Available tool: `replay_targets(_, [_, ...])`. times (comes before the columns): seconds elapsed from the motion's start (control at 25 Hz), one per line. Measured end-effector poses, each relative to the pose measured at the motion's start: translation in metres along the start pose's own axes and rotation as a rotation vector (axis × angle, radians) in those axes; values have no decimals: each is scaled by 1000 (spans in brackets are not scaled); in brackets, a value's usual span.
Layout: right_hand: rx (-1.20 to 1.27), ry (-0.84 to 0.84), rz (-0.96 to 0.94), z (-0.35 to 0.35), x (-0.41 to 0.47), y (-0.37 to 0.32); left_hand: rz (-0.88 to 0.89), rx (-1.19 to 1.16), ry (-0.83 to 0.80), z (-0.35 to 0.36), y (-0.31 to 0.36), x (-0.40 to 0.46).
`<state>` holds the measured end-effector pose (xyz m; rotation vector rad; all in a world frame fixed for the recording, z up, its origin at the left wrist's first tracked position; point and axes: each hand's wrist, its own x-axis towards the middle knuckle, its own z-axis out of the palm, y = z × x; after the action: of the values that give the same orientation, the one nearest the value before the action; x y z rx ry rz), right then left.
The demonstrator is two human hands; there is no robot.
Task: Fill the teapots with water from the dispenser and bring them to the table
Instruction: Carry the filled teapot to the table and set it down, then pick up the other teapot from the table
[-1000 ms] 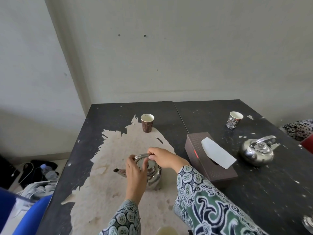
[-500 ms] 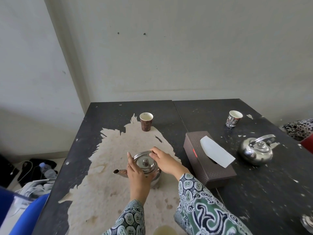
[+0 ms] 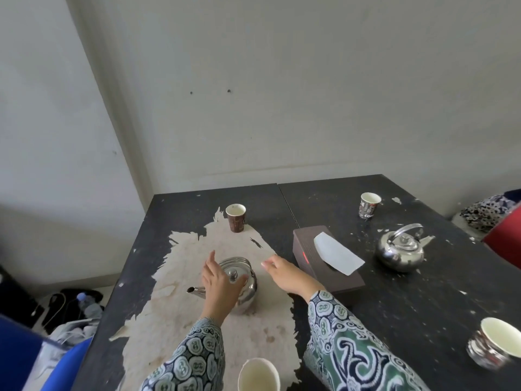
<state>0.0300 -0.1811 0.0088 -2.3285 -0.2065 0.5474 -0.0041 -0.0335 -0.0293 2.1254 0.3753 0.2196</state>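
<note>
Two bare hands extend from long patterned sleeves. The left sleeve (image 3: 194, 359) is of dark navy cloth printed with rows of rounded pale grey-green medallions, each enclosing a small dark figure resembling paired circles; its cuff ends at the wrist in a narrow band of finer pattern. The right sleeve (image 3: 352, 348) shows the same medallion print near the cuff, then gives way further up the forearm to a deep green ground with large white and navy curling scrolls. No rings, watch or bracelet are visible on the left hand (image 3: 218, 286) or the right hand (image 3: 290, 273). The cloth hangs loose and wide.
</note>
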Motion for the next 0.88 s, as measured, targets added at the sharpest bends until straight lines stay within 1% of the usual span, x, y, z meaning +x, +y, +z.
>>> replay_targets(0.08, [-13,11,-34,-14,-21,1,66,1,17,-7,27,-18])
replay_targets(0.24, [-61,24,-157,-38,-66,7,178,85,62,-13,71,-59])
replay_targets(0.36, [-56,62,-249,-56,-99,14,244,158,90,-14,90,-87])
replay_targets(0.44, [-40,89,-283,-67,-123,21,282,208,78,-13,98,-106])
replay_targets(0.64, [-28,199,-312,-83,-160,54,329,270,78,-7,118,-135])
replay_targets(0.76, [-28,227,-292,-98,-171,79,369,305,80,6,134,-144])
replay_targets(0.88, [-56,250,-278,-128,-173,105,384,298,62,30,149,-148])
